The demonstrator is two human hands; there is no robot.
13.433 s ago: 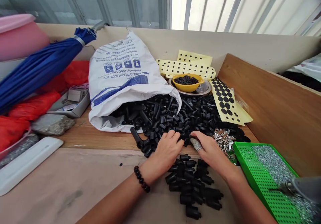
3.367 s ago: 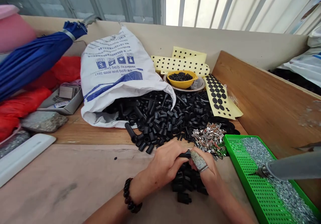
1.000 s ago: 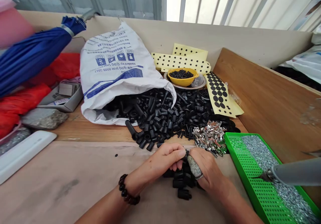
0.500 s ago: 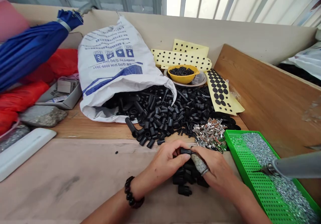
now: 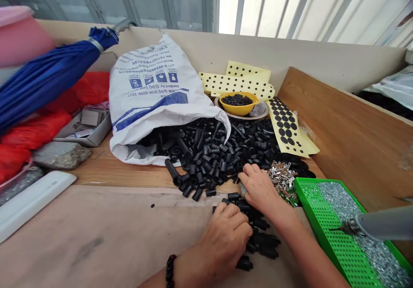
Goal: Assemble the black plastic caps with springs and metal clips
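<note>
My left hand (image 5: 224, 236) lies curled, knuckles up, on a small heap of black plastic tubes (image 5: 263, 240) near the table's front; what its fingers hold is hidden. My right hand (image 5: 258, 187) reaches forward, fingers bent down onto the near edge of the big pile of black parts (image 5: 219, 150), beside a heap of small metal clips (image 5: 284, 178). A grey sleeve covers one of its fingers. Whether this hand grips a part I cannot see.
A white printed sack (image 5: 155, 98) spills the black parts. Behind stand a yellow bowl (image 5: 239, 103) of black pieces and yellow sticker sheets (image 5: 287, 126). A green perforated tray (image 5: 342, 232) of screws and a grey powered screwdriver (image 5: 380, 225) are right. A blue umbrella (image 5: 51, 79) lies left.
Half a second ago both hands held one black tube together. Now they are apart: the left hand has dropped onto the near heap, and the right hand has reached out to the big pile.
</note>
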